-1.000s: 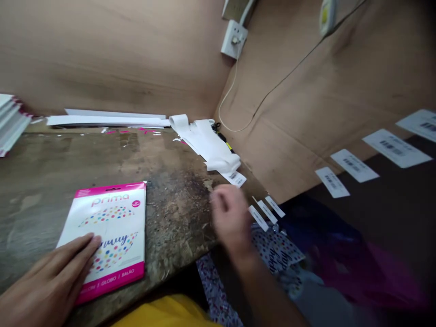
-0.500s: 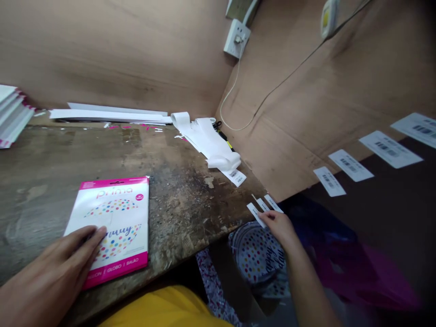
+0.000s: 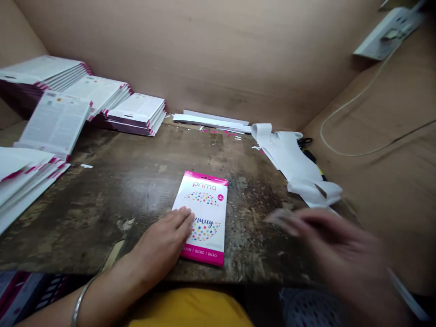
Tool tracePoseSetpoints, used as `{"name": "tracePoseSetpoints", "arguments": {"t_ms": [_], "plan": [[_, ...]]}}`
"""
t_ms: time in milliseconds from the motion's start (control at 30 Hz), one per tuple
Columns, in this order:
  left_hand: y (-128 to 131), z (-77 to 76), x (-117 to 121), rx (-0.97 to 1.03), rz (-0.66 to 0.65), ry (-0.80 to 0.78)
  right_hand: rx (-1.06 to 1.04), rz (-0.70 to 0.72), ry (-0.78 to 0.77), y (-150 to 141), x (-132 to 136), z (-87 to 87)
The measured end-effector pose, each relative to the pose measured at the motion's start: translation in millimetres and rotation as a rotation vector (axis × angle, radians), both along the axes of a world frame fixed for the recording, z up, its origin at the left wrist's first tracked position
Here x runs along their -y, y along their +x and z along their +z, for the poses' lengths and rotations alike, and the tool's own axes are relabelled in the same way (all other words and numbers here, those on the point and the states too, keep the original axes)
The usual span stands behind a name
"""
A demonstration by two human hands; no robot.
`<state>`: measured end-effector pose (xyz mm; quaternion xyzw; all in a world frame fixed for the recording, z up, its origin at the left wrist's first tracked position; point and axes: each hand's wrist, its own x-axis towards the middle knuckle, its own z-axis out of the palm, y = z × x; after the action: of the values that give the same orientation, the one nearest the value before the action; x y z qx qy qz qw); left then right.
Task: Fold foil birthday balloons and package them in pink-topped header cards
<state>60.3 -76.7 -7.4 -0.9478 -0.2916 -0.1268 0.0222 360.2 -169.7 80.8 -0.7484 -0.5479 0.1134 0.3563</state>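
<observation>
A pink and white "prima" balloon packet (image 3: pixel 206 204) with coloured dots lies flat on the worn wooden table (image 3: pixel 136 181). My left hand (image 3: pixel 160 245) rests on the packet's lower left part, fingers stretched flat and open, with a metal bangle (image 3: pixel 79 302) on the wrist. My right hand (image 3: pixel 340 254) is over the table's right front edge, right of the packet, and is smeared by motion. A pale blurred strip shows at its fingertips (image 3: pixel 279 219); I cannot make out what it is or whether the fingers grip it.
Stacks of white and pink packets (image 3: pixel 136 111) line the back left, and more lie at the left edge (image 3: pixel 20 177). Crumpled white backing paper (image 3: pixel 293 159) and scissors (image 3: pixel 304 141) sit at the right. Cardboard walls enclose the table; a socket (image 3: pixel 384 36) with a cable (image 3: pixel 357 97) hangs on the right one.
The view has swung left, bringing the packet stacks in. My right hand has come up from the label strips by the table's right edge and now moves over the table. My left hand stays on the packet.
</observation>
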Motion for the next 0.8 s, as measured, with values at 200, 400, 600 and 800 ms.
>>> {"name": "tracePoseSetpoints", "arguments": {"t_ms": [200, 400, 600, 800], "plan": [[-3.2, -3.9, 5.3, 0.075, 0.075, -0.070, -0.206, 0.499, -0.349, -97.3, -106.0, -45.2], [-1.9, -6.2, 10.6, 0.164, 0.181, -0.116, -0.129, 0.506, -0.437, -92.0, -114.1, -55.4], [-2.8, -7.9, 9.4, 0.160, 0.165, -0.130, 0.038, 0.471, -0.459, -104.8, -114.0, -51.6], [-4.4, -6.3, 5.1, 0.052, 0.084, -0.130, 0.174, 0.449, -0.475, -110.9, -117.0, -46.0]]}}
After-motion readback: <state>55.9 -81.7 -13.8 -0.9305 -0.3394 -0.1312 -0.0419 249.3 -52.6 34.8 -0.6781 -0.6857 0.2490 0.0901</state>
